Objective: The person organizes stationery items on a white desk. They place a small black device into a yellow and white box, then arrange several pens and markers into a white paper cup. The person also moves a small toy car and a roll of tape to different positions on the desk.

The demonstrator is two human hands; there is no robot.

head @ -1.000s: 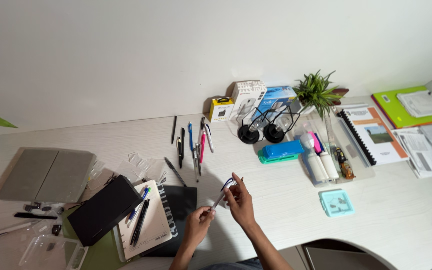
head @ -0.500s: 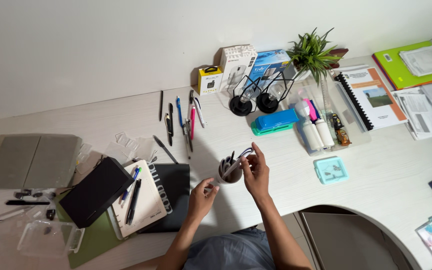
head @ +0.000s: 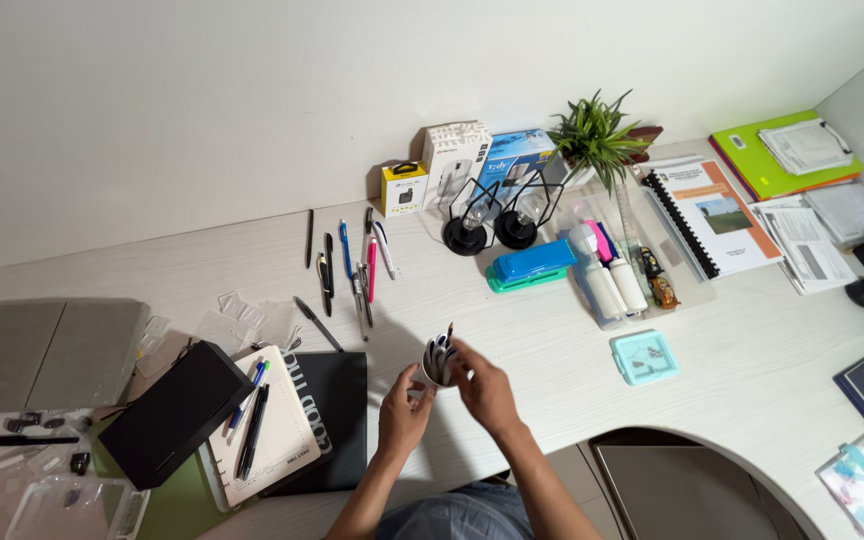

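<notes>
pale cluttered desk, both hands around a white pen cup, left hand cupping its side, right hand gripping it, loose pens beyond

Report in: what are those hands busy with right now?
Left hand steadying pen cup. Right hand over cup, on the pens. Loose pens lie beyond, apart. Nothing blocking.

The right hand covers the right side of the cup, so its base and how the pens sit inside cannot be told. Both forearms run off the bottom edge. The clear tray at lower left is cut by the frame. The bits inside the small teal box are too small to tell.
</notes>
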